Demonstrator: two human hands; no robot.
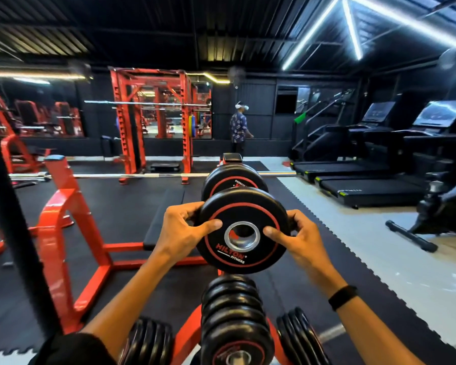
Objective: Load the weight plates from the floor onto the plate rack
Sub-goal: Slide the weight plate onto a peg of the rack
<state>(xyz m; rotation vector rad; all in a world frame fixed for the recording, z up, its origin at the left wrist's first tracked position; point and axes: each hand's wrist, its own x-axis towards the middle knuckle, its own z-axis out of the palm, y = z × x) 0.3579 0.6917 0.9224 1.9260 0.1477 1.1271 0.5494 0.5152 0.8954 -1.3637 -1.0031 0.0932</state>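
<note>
small black weight plate (pixel 244 230) with red ring, steel hub, HILTON FITNESS lettering, held upright at chest height, left hand (pixel 184 229) and right hand (pixel 298 237) clamping opposite edges, thumbs on face, above loaded plate rack (pixel 192 335)

Two hands: the left hand (pixel 181 230) and the right hand (pixel 298 238), both gripping one weight plate (pixel 241 230). Behind it at 12 o'clock sits one stack of plates (pixel 234 181); its count cannot be told. At 6 o'clock, the near centre stack (pixel 234 317) shows about six plates, with one stack at 7 o'clock (pixel 149 343) and one at 5 o'clock (pixel 300 335), roughly four each. Two treadmills (pixel 371 188) at 2 o'clock. One power rack (pixel 153 122) at 11 o'clock. One other person (pixel 238 127) at 12 o'clock. One wristband (pixel 342 297).
</note>
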